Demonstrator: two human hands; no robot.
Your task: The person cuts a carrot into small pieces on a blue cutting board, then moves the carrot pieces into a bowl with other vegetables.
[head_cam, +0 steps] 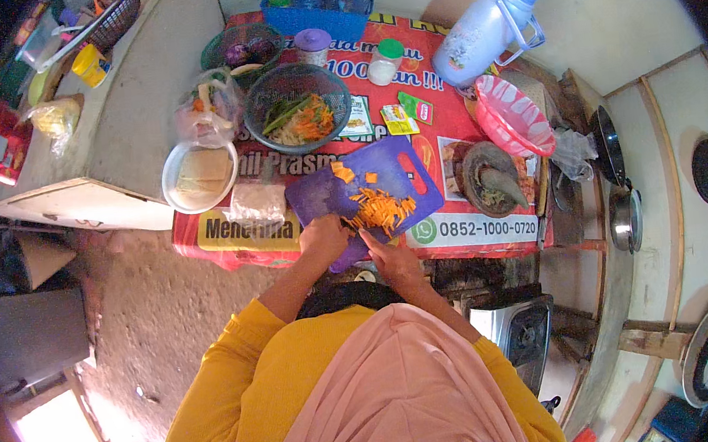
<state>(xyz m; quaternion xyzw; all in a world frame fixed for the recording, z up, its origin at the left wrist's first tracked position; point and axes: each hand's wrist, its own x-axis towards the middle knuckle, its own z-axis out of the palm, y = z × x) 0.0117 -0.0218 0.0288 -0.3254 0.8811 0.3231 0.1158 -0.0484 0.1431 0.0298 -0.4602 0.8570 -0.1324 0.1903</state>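
Observation:
A purple cutting board (pixel 327 195) lies at a slant on the red printed table cover (pixel 257 260). Thin orange vegetable strips, likely carrot, form a pile (pixel 384 211) on it, with a few flat orange slices (pixel 342 172) above. My left hand (pixel 325 239) is curled at the board's lower left edge; its fingers are mostly hidden, so what it holds is unclear. Close beside it, my right hand (pixel 394 261) reaches to the board's lower edge, index finger extended towards the strips. No knife can be made out.
Beyond the board stand a mesh basket of vegetables (pixel 297 108), seasoning packets (pixel 399 119) and a green-lidded jar (pixel 386 62). A white bowl (pixel 202 202) and a plastic bag (pixel 257 202) are at left. A stone mortar (pixel 472 180), pink basket (pixel 514 115) and blue thermos (pixel 479 30) stand at right.

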